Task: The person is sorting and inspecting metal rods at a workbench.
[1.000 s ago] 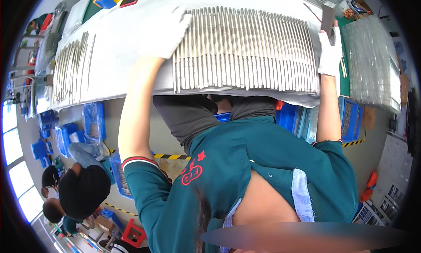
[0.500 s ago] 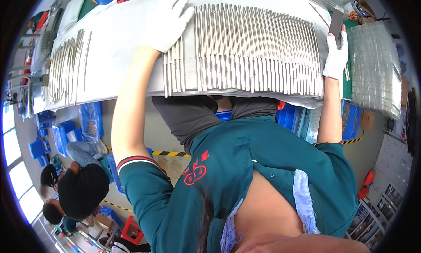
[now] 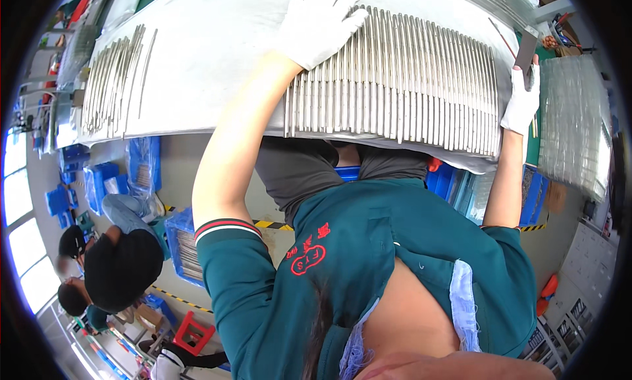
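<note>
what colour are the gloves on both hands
White, on the left hand and right hand; seen in the head view.

Bright daylight from left windows [image 3: 20, 248] — sharp centre, fisheye-bent edges.

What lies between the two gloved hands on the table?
In the head view, a row of metal rods lying side by side spans from the left hand to the right hand.

The long row of thin grey metal rods [image 3: 395, 83] hides the white-gloved left hand's [image 3: 316, 21] palm; beyond the rods, the hand's fingertips leave the picture's top edge.
</note>
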Motion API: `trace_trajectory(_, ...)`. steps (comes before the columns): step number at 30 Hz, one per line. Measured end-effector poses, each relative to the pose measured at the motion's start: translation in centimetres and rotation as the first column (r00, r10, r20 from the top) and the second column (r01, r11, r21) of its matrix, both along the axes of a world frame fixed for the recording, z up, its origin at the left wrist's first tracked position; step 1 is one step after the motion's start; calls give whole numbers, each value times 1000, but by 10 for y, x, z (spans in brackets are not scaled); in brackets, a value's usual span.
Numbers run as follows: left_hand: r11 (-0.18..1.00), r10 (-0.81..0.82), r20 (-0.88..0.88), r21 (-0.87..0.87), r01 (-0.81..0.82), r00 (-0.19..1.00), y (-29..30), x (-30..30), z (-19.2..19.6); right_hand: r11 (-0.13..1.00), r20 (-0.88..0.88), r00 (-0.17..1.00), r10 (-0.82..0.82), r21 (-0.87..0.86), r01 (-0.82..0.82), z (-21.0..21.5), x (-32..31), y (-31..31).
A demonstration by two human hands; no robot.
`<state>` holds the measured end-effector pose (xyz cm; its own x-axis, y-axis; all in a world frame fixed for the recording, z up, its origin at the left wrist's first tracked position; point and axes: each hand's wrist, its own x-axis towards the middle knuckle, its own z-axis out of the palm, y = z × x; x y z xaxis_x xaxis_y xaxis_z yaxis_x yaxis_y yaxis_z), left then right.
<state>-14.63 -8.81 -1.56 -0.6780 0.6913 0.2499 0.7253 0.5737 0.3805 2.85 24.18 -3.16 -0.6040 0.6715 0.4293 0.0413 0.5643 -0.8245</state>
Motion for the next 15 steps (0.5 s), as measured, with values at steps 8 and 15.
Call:
trace_trajectory(8, 993, 64, -112, -94, -74, 992, -47, -15, 0, 1000, -26, 1000, -8, -13, 8, 0, 3, -1)
trace_trajectory(15, 975, 162, -89, -137, -173, 983, -34, 12, 69, 999, -82, 997, -8, -53, 4, -3, 2, 5)
